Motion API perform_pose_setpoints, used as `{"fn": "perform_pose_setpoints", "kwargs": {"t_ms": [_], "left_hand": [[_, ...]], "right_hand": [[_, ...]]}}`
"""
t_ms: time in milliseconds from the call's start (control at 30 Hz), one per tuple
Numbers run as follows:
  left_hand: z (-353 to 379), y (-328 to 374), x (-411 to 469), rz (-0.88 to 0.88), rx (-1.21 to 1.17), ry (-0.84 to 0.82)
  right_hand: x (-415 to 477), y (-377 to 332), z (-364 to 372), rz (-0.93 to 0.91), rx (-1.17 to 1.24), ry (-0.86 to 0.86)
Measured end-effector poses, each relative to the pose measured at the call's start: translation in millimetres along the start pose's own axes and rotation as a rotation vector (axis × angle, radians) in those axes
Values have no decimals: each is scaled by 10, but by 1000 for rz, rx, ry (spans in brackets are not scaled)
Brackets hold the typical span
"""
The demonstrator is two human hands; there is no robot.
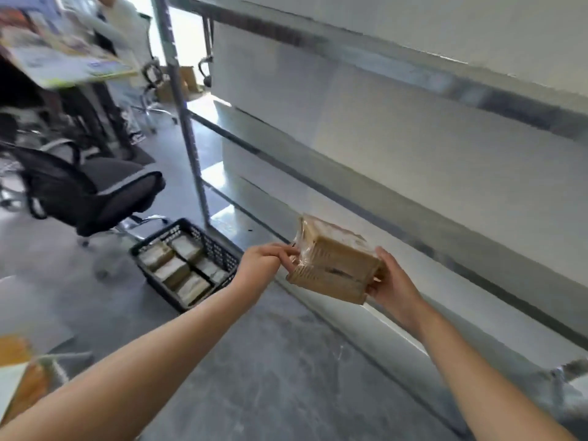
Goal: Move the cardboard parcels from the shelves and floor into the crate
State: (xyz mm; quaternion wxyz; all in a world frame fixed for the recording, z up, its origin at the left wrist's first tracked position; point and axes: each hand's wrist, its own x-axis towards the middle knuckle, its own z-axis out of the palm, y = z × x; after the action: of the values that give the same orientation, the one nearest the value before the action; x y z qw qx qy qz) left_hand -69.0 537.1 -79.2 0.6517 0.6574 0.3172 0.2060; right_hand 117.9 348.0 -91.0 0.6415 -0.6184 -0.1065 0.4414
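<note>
Parcel [334, 265]: gripped endwise between my left hand [264, 262] and right hand [393, 281]; crate [219, 249] lower-left, nearer my left.

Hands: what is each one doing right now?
Left hand: pinches the left end of the parcel.
Right hand: grips the parcel's right end.

Grey concrete floor [270, 361] spreads beneath a metal shelving rack [413, 78] set against a white wall [350, 128]. A black office chair [105, 192] stands at left; bright daylight [187, 33] glares beyond the rack's far end.
</note>
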Motion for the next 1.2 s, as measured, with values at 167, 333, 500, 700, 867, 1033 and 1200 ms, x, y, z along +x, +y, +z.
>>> {"fn": "perform_pose_setpoints", "kwargs": {"t_ms": [167, 333, 500, 700, 867, 1033, 1200], "left_hand": [[-958, -199, 212, -138, -47, 187], [-1435, -386, 486, -243, -29, 233], [-1728, -718, 978, -322, 204, 258], [-2070, -846, 1663, -467, 200, 386], [-2368, -693, 2260, -515, 4, 554], [-2687, -700, 2572, -516, -27, 549], [-3151, -897, 2944, -513, -1, 558]], "right_hand": [[760, 5, 1040, 37, -115, -103], [1427, 2, 1585, 41, -232, -212], [2250, 19, 2024, 58, -329, -268], [3219, -47, 2472, 124, -425, -394], [3890, -257, 2877, 119, -409, -460], [4337, -265, 3324, 181, -383, -502], [4678, -148, 3628, 200, -448, -466]]}}
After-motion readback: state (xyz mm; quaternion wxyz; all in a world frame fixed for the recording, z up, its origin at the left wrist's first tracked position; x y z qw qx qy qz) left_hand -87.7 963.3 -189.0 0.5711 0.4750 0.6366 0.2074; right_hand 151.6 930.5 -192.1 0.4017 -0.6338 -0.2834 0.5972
